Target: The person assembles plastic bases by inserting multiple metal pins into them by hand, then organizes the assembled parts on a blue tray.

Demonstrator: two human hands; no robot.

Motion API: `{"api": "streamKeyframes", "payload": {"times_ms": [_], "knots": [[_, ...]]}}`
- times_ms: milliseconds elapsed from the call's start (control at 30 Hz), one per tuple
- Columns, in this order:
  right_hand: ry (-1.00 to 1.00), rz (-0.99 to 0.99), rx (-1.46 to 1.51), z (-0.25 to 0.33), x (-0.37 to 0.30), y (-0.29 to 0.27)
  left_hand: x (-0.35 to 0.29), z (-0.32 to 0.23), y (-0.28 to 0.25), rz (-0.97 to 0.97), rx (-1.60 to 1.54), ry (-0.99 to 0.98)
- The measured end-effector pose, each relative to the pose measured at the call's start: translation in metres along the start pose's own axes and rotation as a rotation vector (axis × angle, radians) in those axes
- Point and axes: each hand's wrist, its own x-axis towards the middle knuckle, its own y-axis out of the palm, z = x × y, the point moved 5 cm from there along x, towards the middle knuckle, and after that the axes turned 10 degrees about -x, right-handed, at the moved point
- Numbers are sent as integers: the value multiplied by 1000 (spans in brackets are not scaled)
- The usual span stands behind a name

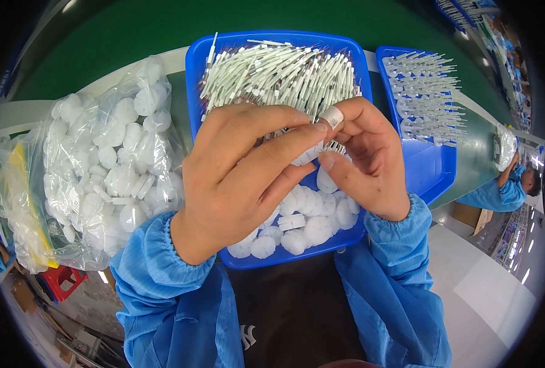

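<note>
My left hand and my right hand meet over a blue tray. The left fingers are closed on a white round plastic piece, mostly hidden behind them. Between my right thumb and fingers is a small ridged piece; whether it belongs to the round piece I cannot tell. A white band wraps my right index finger. Beyond the hands lies a heap of thin pale sticks with fine dark wires. Loose white round pieces fill the tray's near part.
A clear plastic bag of white round pieces stands on the left, beside crumpled clear plastic with a yellow strip. On the right, a second blue tray holds rows of round pieces with sticks. A co-worker is farther right.
</note>
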Motion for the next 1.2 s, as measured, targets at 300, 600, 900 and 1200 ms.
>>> {"api": "streamKeyframes", "payload": {"times_ms": [300,600,900,1200], "knots": [[114,-161,-465,10,-6,-36,-3,-4,-7,188,-46,-126],[-585,-14,-1756,16,56,-27,-8,21,-17,-69,-604,-633],[-634,-136,-1500,22,48,-41,-13,30,-12,-174,-806,-762],[-119,-211,-162,14,-2,-16,-14,31,-8,-81,-692,-797]]}}
